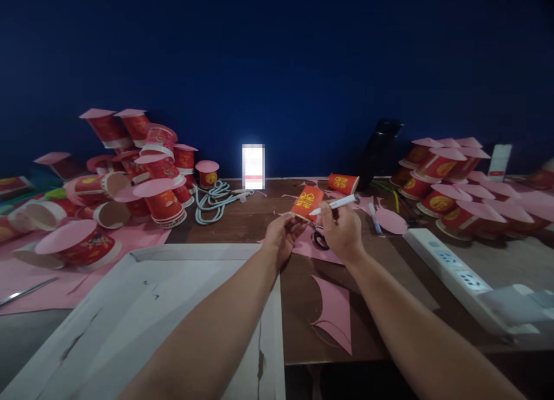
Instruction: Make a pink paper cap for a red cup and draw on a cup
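My left hand (283, 234) is closed round the near end of a red paper cup (306, 204) with yellow lettering, tilted above the table. In my right hand (343, 227) is a white marker pen (336, 204), its tip pointing left, at or very near the cup's side; contact is hard to tell. Below the hands lie scissors (320, 239), their dark handle loop showing, on pink paper (318, 251). Another red paper cup (343, 182) rests on its side just behind. To the right are a second pen (374, 218) and a pink paper oval (391, 221).
Red cups with pink paper tops are piled at left (162, 201) and right (445, 163). A white tray (203, 251) takes up the near left. Around stand a power strip (445, 258), pale cable (212, 204), dark bottle (381, 146) and lit screen (253, 166). Pink scraps (335, 313) lie in front.
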A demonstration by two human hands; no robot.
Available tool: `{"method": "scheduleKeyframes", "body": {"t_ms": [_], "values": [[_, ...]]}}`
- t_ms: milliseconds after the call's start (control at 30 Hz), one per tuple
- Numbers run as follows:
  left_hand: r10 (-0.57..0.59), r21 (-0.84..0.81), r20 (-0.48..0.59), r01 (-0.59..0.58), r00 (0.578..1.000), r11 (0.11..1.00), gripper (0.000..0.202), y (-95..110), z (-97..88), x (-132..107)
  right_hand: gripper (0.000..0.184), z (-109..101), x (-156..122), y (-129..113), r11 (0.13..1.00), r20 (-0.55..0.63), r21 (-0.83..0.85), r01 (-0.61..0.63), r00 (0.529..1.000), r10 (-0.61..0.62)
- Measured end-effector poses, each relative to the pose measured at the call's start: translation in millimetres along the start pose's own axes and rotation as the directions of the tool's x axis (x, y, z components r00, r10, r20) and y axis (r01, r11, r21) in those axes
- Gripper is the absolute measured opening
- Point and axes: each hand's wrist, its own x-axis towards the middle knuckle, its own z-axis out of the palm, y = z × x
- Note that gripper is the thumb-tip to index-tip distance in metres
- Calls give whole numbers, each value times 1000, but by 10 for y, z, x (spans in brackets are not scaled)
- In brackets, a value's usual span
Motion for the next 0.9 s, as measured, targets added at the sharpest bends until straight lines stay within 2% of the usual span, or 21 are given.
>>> {"method": "scheduleKeyframes", "body": {"t_ms": [167,400,900], "values": [[17,15,15,-18,1000,1000,6,-1,-10,13,32,-4,-1,-19,997,67,43,-65,996,62],[-2,31,22,2,1000,1000,6,-5,-20,33,34,-5,5,-18,993,90,46,-106,991,102],[-3,-63,-9,2,1000,998,11,10,18,16,29,-1,-8,-42,998,68,65,5,998,-10]]}}
